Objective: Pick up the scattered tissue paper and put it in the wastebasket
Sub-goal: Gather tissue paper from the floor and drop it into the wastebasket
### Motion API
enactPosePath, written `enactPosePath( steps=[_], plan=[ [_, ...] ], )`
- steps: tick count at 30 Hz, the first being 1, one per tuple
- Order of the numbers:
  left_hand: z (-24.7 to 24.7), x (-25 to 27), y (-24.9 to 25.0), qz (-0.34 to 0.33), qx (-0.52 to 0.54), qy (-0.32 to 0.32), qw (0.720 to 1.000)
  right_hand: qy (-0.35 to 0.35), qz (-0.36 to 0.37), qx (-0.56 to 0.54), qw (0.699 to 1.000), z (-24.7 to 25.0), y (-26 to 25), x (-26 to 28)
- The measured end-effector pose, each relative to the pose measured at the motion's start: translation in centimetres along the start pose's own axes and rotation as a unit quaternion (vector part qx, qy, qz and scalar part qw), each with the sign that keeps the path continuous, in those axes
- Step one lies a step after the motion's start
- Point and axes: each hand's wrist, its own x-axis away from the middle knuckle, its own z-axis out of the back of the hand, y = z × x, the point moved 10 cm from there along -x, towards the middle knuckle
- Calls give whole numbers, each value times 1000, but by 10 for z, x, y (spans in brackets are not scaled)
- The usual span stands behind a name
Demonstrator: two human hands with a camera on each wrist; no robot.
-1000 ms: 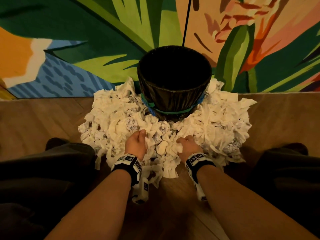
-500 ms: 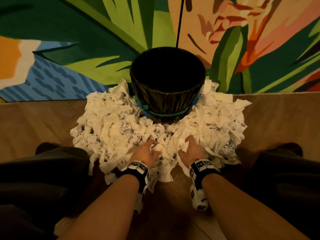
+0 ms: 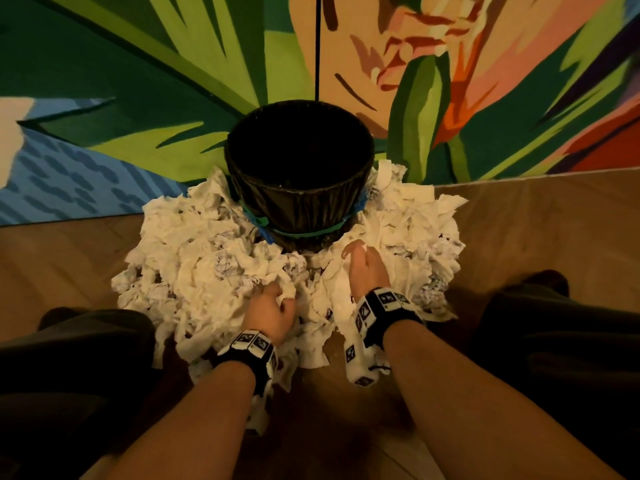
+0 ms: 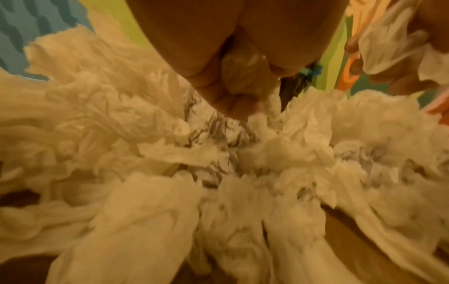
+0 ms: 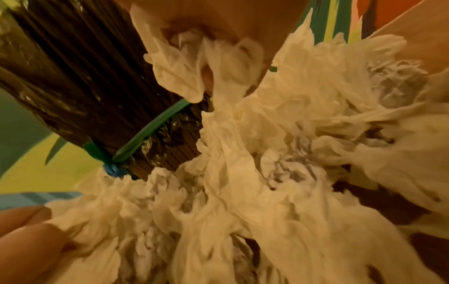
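A big heap of crumpled white tissue paper (image 3: 194,261) lies on the wooden floor around a black wastebasket (image 3: 299,181) lined with a dark bag and tied with a green band (image 5: 155,126). My left hand (image 3: 277,303) is in the front of the heap, fingers curled round a wad of tissue (image 4: 243,76). My right hand (image 3: 360,261) is nearer the basket's foot and grips a bunch of tissue (image 5: 213,63) that hangs from its fingers.
A painted wall panel (image 3: 138,81) with green leaves and orange shapes stands right behind the basket. My dark-trousered legs (image 3: 76,362) flank the heap on both sides. Bare wooden floor (image 3: 540,223) shows left and right of the tissue.
My right hand has moved forward toward the basket's foot with tissue in its grip. The left hand has closed round a wad at the front of the heap.
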Motion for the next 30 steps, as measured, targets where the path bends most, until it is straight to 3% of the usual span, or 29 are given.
enactPosePath(
  steps=[5,8,12,16,19,22,26,30],
  plan=[
    [40,-3,19,-49,148,36,987,80,75,-53,993,26,-35,-8],
    [79,-4,41,-88,229,110,963,125,74,-101,984,53,-49,-17],
    [124,-7,75,-136,332,154,921,160,101,-190,963,84,-82,-29],
    [160,-19,101,-151,352,199,902,193,168,-240,937,107,-125,-26],
    [177,-38,116,-137,371,220,892,177,195,-253,931,105,-155,-20],
    [194,-52,136,-152,311,259,902,141,204,-269,931,89,-177,-19],
    [189,-70,166,-191,293,200,916,148,197,-240,939,78,-186,-28],
    [173,-87,169,-148,272,113,944,134,207,-183,952,70,-196,-35]
  ],
)
